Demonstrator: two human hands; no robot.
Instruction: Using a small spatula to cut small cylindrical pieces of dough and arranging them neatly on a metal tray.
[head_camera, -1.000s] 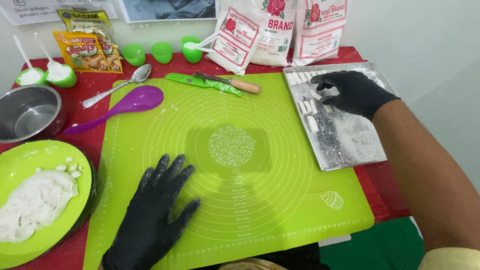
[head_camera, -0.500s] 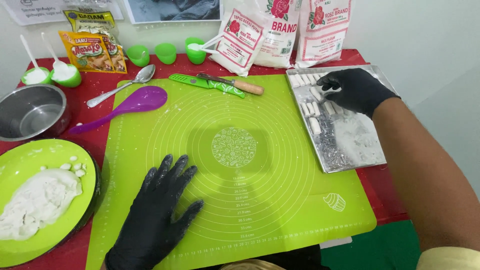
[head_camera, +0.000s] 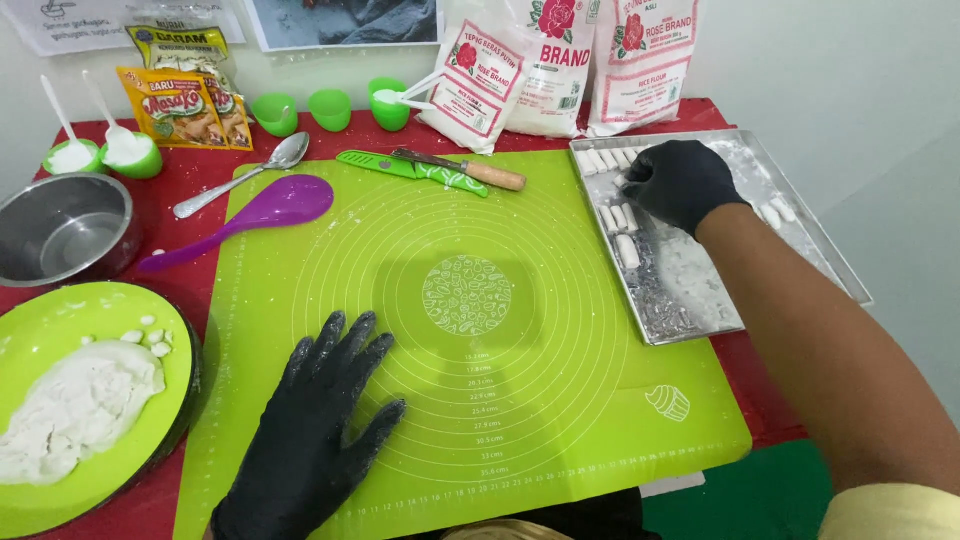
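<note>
A: Starting nearest, what are we failing to see?

B: The bottom edge is cutting off our left wrist. Our left hand, in a black glove, is lying flat with fingers spread on the green silicone mat. The green plate of white dough is running out of view at the left.

A: And the right hand?

B: Our right hand, also gloved, is curling over the metal tray. Its fingertips are hidden, so we cannot tell whether it is pinching one of the dough sticks. Those sticks are lying in rows at the tray's far left, right beside the glove.

A: Packages?

B: Three white flour bags with red rose prints are standing at the far edge. Orange and yellow seasoning packets are leaning against the wall at far left.

A: Containers?

B: An empty steel bowl is sitting at left. Behind it, two small green cups are holding white powder and white spoons.
</note>
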